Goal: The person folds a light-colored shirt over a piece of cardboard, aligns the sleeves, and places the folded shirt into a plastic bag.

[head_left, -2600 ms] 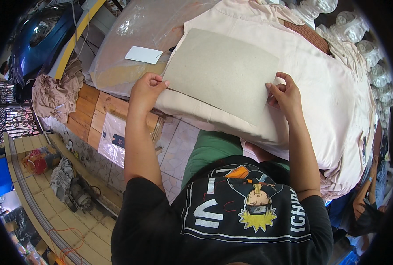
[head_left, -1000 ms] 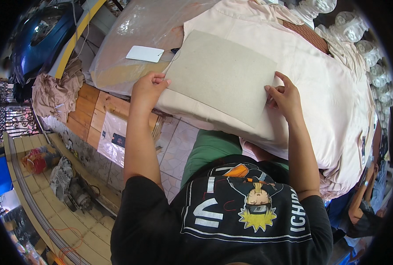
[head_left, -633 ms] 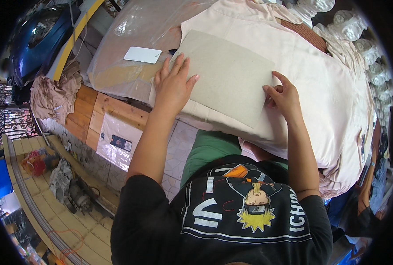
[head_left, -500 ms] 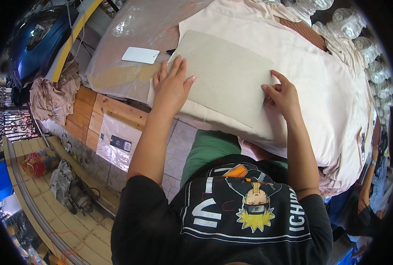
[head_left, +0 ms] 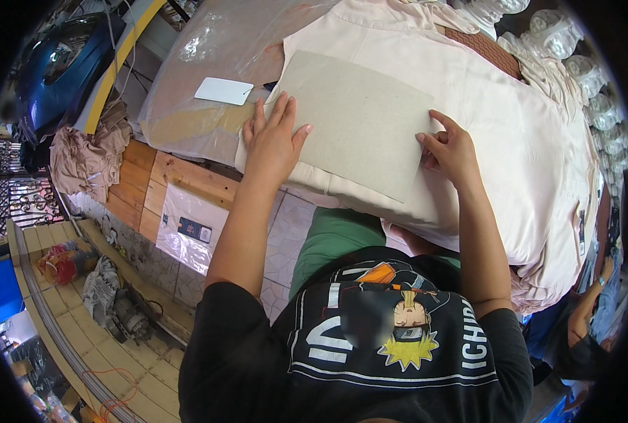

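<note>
A stiff grey-beige cardboard sheet (head_left: 360,120) lies flat on a spread pale pink garment (head_left: 511,169). My left hand (head_left: 273,137) rests on the sheet's left edge and the cloth beside it, palm down, fingers stretched and a little apart. At the sheet's right edge is my right hand (head_left: 451,148). Its index finger reaches the far corner and its thumb touches the edge, with a gap between them. The other fingers curl under, partly hidden. Near my left fingertips, a white tag (head_left: 223,90) with a string lies on clear plastic wrap.
A plastic-wrapped bundle (head_left: 194,77) sits at the far left. Below it, a bagged folded garment (head_left: 190,229) with a dark tag rests by a wooden bench (head_left: 134,180). Brown cloth (head_left: 92,151) is heaped at left. Clear plastic bundles (head_left: 557,32) line the far right. Another person's arm (head_left: 583,314) shows at right.
My hands and the sheet have barely moved; the left hand sits a touch lower. At the right, the other person's hand has come up farther into view.
</note>
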{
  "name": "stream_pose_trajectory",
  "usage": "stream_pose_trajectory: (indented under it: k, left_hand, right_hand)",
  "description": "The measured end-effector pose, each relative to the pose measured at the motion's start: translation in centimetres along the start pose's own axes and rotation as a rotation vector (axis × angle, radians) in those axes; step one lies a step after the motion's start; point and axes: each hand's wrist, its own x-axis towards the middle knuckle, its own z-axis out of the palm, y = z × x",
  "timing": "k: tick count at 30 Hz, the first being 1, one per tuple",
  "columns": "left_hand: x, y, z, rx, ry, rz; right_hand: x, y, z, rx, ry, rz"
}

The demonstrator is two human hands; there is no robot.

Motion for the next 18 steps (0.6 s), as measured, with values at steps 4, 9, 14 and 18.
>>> stream_pose_trajectory:
  k: [4, 9, 14, 18]
  left_hand:
    - [0.4, -0.6, -0.8, 0.002, 0.002, 0.011]
    - [0.1, -4.0, -5.8, -0.473, 0.280, 0.043]
    - [-4.9, -11.2, -7.2, -0.744, -0.350, -0.364]
    - [-9.1, -12.2, -0.9, -0.728, -0.864, -0.454]
  right_hand:
    - [0.1, 0.1, -0.3, -0.074, -0.006, -0.037]
    - [-1.7, 0.6, -3.6, -0.171, 0.105, -0.116]
    - [-8.9, 3.6, -11.4, -0.084, -0.070, -0.014]
    - [-14.2, 8.8, -15.0, -0.132, -0.390, 0.237]
